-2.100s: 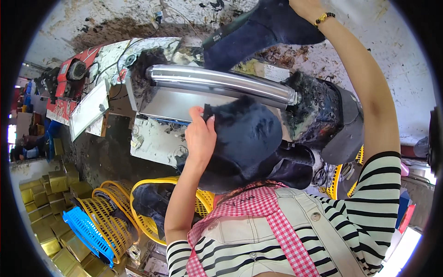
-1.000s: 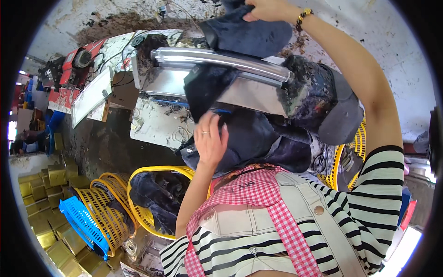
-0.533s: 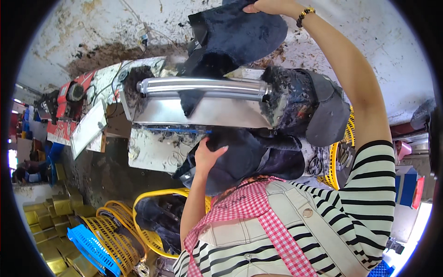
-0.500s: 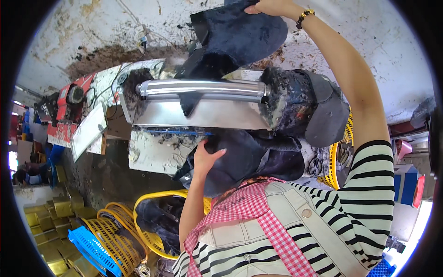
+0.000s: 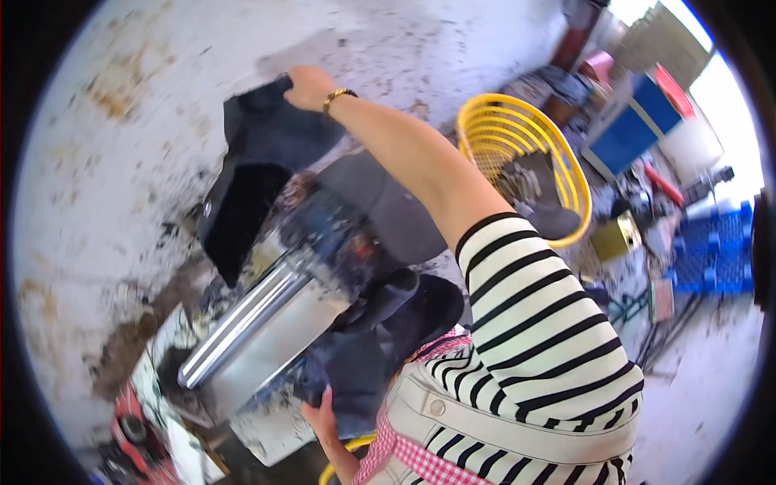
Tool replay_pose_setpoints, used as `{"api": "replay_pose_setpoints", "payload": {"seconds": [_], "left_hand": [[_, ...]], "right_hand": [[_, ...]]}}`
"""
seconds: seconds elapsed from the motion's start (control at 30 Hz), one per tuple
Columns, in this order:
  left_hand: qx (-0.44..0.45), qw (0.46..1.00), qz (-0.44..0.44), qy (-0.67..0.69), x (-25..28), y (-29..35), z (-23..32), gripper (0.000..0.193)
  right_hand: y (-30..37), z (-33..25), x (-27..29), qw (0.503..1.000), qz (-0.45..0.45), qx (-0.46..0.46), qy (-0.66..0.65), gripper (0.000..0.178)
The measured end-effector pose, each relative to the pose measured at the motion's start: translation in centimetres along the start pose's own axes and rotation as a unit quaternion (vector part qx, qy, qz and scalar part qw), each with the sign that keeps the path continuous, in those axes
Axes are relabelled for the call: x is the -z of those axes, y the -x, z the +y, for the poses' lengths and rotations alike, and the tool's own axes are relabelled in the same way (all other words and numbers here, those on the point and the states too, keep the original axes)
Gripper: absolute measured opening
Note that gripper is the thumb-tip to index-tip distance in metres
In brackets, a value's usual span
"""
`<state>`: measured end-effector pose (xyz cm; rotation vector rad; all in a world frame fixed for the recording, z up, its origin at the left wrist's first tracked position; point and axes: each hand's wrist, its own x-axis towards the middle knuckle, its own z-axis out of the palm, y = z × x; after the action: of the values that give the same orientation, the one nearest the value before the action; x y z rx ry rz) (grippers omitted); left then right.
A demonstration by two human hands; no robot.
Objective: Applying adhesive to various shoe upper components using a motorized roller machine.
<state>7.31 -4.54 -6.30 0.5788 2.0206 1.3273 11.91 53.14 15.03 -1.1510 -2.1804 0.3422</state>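
Drawn off the silver roller [image 5: 242, 323] since half a second ago, the dark limp piece [image 5: 279, 133] now hangs on its wall side, before the stained white wall [image 5: 162, 48]; a grimy pale bench [image 5: 271, 432] shows below the machine, with a yellow basket [image 5: 485, 137] and a blue crate [image 5: 711, 255] off to the right. The right hand [image 5: 311, 89] pinches the piece's upper corner; the left hand [image 5: 321, 414], thumb raised, touches the dark stack [image 5: 356, 372] fronting the roller, though I can't make out whether it grips; the view has swung rightward, bringing the basket fully in.
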Motion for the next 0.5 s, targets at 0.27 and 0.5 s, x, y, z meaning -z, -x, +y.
{"api": "replay_pose_setpoints", "payload": {"seconds": [0.27, 0.5], "left_hand": [[-0.105, 0.979, 0.021, -0.175, 0.7, 0.6, -1.3, 0.026], [-0.011, 0.992, -0.045, -0.116, 1.4, -1.1, 2.2, 0.017]], "right_hand": [[11.3, 25.5, 18.2, 0.96, 0.174, -0.032, 0.216, 0.047], [38.9, 52.7, 21.4, 0.85, -0.247, -0.211, 0.414, 0.061]]}}
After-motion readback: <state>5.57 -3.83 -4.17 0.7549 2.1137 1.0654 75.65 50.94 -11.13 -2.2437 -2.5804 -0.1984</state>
